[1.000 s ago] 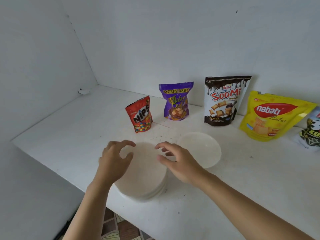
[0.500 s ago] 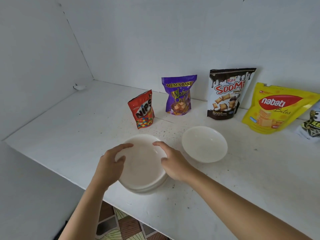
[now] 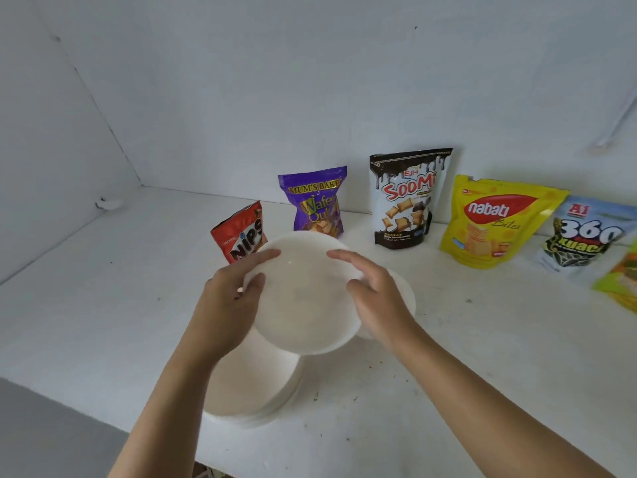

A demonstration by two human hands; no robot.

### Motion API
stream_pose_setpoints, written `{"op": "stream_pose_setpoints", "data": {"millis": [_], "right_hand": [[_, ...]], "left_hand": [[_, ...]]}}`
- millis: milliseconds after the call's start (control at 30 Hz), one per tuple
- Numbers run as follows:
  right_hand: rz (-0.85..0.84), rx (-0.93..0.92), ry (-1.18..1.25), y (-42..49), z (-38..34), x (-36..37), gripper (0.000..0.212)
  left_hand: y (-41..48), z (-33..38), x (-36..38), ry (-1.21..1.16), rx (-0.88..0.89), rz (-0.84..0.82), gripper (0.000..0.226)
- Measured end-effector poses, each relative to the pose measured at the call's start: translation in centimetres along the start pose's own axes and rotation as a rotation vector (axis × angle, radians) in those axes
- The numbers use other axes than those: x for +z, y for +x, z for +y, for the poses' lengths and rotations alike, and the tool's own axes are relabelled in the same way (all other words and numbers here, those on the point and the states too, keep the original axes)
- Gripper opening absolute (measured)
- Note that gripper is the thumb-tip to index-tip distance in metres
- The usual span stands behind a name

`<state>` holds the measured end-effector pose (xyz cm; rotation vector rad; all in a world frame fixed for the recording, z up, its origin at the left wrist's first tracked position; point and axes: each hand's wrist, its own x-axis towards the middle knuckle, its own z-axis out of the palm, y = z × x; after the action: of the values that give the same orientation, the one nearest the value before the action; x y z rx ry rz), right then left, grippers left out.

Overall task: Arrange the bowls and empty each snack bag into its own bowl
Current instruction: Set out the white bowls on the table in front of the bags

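I hold one white bowl (image 3: 303,294) in the air, my left hand (image 3: 231,298) on its left rim and my right hand (image 3: 375,298) on its right rim. Below it a stack of white bowls (image 3: 251,391) rests near the shelf's front edge. Another white bowl (image 3: 406,298) sits on the shelf, mostly hidden behind my right hand. Snack bags stand along the back: red Nips (image 3: 238,236), purple Mum's Bake wafer (image 3: 315,201), black and white Soomi (image 3: 406,198), yellow Nabati (image 3: 493,222), 360 Kuaci (image 3: 582,236).
A green and orange bag (image 3: 620,281) is cut off at the right edge. The white shelf (image 3: 103,288) meets walls at the back and left. Its front edge (image 3: 69,401) drops to a tiled floor below.
Both hands have lifted the top bowl off the stack and carried it up and away from me. The camera has moved closer and to the right, so more bags show.
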<state>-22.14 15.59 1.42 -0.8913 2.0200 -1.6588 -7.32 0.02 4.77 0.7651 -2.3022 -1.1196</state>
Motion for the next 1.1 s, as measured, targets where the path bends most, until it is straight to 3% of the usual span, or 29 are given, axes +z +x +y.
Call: {"op": "stream_pose_setpoints", "data": {"millis": [167, 367, 533, 733, 967, 1100], "right_hand": [[0.282, 0.036, 0.093, -0.3, 1.0, -5.8, 0.057], [0.531, 0.159, 0.028, -0.4, 3.9, -13.3, 0.054], [0.592, 0.302, -0.046, -0.3, 7.3, -17.0, 0.053], [0.557, 0.497, -0.160, 0.3, 10.8, -18.9, 0.059], [0.514, 0.549, -0.248, 0.3, 13.7, -18.7, 0.053], [0.516, 0.462, -0.318, -0.2, 13.9, -18.5, 0.044]], "left_hand": [[2.5, 4.0, 6.7, -0.130, 0.121, -0.094, 0.041], [5.6, 6.9, 14.8, -0.022, 0.203, -0.325, 0.043], [7.5, 7.6, 19.7, 0.083, 0.189, -0.486, 0.040], [9.9, 6.9, 23.4, 0.453, 0.233, -0.666, 0.039], [10.9, 5.5, 25.8, 0.669, 0.320, -0.816, 0.051], [11.0, 5.8, 26.1, 0.694, 0.335, -0.852, 0.055]]}}
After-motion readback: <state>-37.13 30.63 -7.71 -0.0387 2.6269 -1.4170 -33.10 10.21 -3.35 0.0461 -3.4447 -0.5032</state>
